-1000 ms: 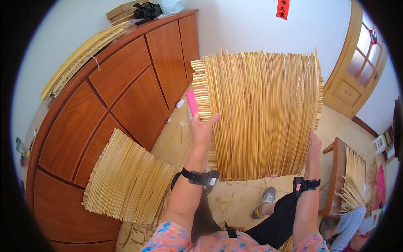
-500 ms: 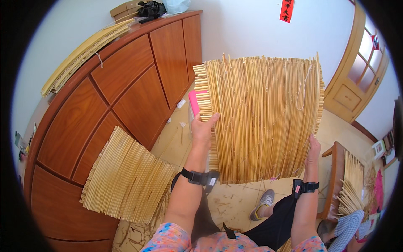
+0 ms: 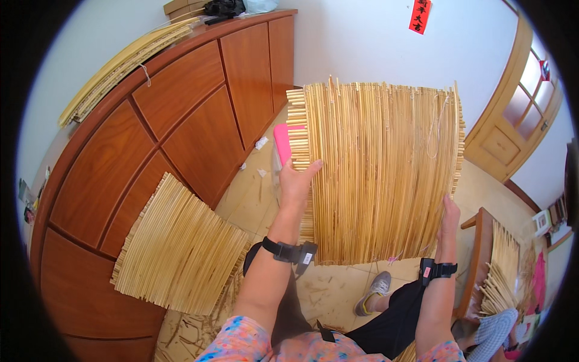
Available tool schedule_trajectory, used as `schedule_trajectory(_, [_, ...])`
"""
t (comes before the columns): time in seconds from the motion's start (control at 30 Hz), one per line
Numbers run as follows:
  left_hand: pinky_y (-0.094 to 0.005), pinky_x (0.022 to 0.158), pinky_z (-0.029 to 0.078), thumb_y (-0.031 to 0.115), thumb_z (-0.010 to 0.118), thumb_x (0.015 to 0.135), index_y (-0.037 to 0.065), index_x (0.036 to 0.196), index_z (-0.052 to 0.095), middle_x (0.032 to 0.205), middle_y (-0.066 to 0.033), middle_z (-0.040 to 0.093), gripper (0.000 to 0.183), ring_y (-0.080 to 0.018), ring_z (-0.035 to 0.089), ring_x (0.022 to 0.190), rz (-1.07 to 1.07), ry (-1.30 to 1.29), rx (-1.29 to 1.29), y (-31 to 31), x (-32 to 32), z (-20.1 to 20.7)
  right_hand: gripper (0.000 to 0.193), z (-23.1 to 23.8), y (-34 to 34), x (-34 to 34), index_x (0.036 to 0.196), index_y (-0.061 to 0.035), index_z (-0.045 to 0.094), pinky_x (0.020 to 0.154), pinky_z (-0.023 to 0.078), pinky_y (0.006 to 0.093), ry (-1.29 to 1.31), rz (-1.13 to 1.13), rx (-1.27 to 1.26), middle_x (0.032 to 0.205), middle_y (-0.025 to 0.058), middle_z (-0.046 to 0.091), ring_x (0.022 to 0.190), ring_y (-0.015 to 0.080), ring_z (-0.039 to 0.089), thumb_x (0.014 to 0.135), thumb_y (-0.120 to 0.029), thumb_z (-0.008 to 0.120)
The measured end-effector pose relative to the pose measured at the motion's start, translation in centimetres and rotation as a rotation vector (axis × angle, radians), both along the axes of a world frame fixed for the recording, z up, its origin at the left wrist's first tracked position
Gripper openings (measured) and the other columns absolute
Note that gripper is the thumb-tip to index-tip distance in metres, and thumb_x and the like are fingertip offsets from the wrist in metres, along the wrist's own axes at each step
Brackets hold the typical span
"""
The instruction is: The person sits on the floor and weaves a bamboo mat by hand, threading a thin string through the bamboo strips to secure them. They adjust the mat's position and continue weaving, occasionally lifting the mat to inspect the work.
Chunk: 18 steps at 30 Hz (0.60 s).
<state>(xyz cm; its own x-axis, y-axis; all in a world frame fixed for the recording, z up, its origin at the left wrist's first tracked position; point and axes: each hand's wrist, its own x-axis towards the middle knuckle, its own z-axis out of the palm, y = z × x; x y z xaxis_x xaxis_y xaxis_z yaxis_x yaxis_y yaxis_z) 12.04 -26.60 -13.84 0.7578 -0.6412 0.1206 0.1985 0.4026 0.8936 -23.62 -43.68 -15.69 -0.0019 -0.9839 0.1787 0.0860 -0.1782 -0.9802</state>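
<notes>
Between my hands I hold up a thick reed mat (image 3: 380, 175), made of straw-coloured stalks laid side by side, with another layer of stalks lying crosswise behind it. My left hand (image 3: 298, 180) grips its left edge, thumb across the front and fingers hidden behind. At the lower right edge my right hand (image 3: 449, 215) holds on, its fingers partly hidden by the side of the mat. A loop of pale string hangs on the mat's upper right face. A bit of pink string shows at its bottom edge.
A second reed mat (image 3: 181, 244) leans by a long reddish wooden cabinet (image 3: 196, 130). Bundled stalks (image 3: 129, 72) lie on the cabinet top. A pink object (image 3: 281, 143) shows behind my mat. Right, a wooden bench (image 3: 479, 259) bears loose stalks (image 3: 503, 265). Scraps litter the tiled floor (image 3: 329, 295).
The view has shifted slightly. Both hands keep hold of the mat, which stays raised with its face a little narrower to the view.
</notes>
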Motion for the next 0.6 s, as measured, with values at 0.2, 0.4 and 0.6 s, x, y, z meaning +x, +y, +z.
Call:
schedule_trajectory(0.2, [-0.0286, 0.080, 0.052, 0.005, 0.078, 0.078, -0.003, 0.110, 0.063, 0.101, -0.0080, 0.070, 0.036, -0.0152, 0.065, 0.087, 0.132, -0.063, -0.044, -1.1, 0.3, -1.1, 0.031, -0.7, 0.0, -0.8, 0.081, -0.0041, 0.059, 0.060, 0.042, 0.0270, 0.065, 0.017, -0.020, 0.073, -0.0004, 0.055, 0.065, 0.0096, 0.051, 0.097, -0.030, 0.061])
schedule_trajectory(0.4, [-0.0289, 0.076, 0.053, 0.008, 0.077, 0.079, -0.004, 0.108, 0.065, 0.096, -0.0076, 0.070, 0.034, -0.0142, 0.065, 0.083, 0.013, -0.142, 0.040, -1.0, 0.9, -0.8, 0.030, -0.8, -1.4, -2.0, 0.089, -0.0018, 0.062, 0.063, 0.047, 0.0278, 0.140, 0.025, 0.055, 0.081, 0.0032, 0.061, 0.071, 0.0117, 0.058, 0.097, -0.030, 0.061])
schedule_trajectory(0.6, [-0.0281, 0.065, 0.052, 0.042, 0.052, 0.100, 0.001, 0.123, 0.056, 0.102, -0.0099, 0.063, 0.048, -0.0174, 0.066, 0.077, -0.078, -0.047, 0.188, 0.3, 1.4, 0.2, 0.034, 0.2, -1.1, -2.7, 0.105, 0.0018, 0.062, 0.073, 0.054, 0.0308, -0.111, 0.118, 0.130, 0.096, 0.0091, 0.068, 0.082, 0.0169, 0.066, 0.096, -0.031, 0.062])
